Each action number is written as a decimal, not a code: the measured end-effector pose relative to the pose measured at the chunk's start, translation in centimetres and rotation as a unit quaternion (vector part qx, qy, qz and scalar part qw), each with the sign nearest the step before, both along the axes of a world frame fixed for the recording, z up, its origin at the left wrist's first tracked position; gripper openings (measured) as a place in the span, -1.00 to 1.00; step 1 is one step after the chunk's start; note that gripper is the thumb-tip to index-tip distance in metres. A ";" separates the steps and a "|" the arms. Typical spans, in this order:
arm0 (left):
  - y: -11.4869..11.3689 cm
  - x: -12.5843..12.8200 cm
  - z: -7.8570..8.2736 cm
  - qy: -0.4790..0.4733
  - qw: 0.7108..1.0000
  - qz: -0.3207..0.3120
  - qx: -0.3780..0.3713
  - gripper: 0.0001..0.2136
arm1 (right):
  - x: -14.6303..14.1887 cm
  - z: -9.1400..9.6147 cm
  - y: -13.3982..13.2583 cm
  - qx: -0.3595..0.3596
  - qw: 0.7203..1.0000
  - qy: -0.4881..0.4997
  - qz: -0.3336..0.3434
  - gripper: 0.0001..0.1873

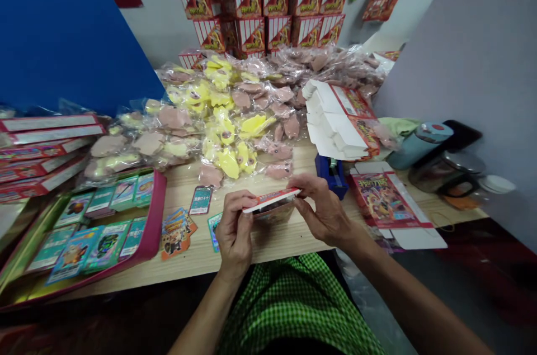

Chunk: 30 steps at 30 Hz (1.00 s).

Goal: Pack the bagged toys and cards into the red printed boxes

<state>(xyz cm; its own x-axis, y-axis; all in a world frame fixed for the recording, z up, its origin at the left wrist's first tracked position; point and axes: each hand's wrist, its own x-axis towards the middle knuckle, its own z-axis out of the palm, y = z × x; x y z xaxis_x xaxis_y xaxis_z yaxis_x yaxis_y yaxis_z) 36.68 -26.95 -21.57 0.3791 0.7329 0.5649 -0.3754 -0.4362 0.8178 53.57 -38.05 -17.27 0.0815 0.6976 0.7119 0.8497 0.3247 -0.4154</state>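
Between my two hands, above the front edge of the table, is a thin red and white cardboard box (272,198), seen nearly edge-on. My left hand (236,226) grips its left end, thumb on the near side and fingers behind. My right hand (321,209) pinches its right end between thumb and fingers. A dark gap shows below the white edge; what is inside cannot be made out. Just left of my left hand lie a teal card (215,231), a dark-bordered card (200,200) and a small pile of orange cards (178,233).
A pink-rimmed tray (156,215) of card stacks stands left, near piled red boxes (42,167). Bagged yellow and pink figures (226,131) cover the back. Right are a blue tape dispenser (331,176), unfolded cartons (335,123), a flat box (386,198), a bottle (419,145) and a mug (444,173).
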 end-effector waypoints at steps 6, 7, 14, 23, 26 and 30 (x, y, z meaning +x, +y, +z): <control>-0.2 -0.3 -0.3 -0.023 0.996 -0.085 0.012 -0.76 | 0.3 1.0 -1.2 -0.059 0.993 -0.089 0.057 -0.76; -0.4 -0.2 -0.1 -0.024 0.997 -0.074 0.020 -0.77 | 0.3 1.2 -1.3 -0.069 0.992 -0.090 0.063 -0.80; -0.9 0.5 0.6 -0.008 0.999 0.021 0.043 -0.69 | -0.5 1.4 -0.8 -0.091 0.994 -0.044 0.036 -0.86; 2.7 -1.8 1.6 0.091 0.951 -0.055 0.291 -0.82 | 0.6 1.3 -1.0 -0.042 0.974 -0.214 0.066 -0.84; 3.5 -2.2 2.6 0.119 0.911 -0.042 0.393 -0.74 | 1.3 0.8 -1.1 -0.028 0.968 -0.234 0.082 -0.73; 3.6 -2.2 3.7 0.160 0.867 -0.007 0.472 -0.73 | 1.0 0.6 -0.9 -0.040 0.966 -0.240 0.085 -0.70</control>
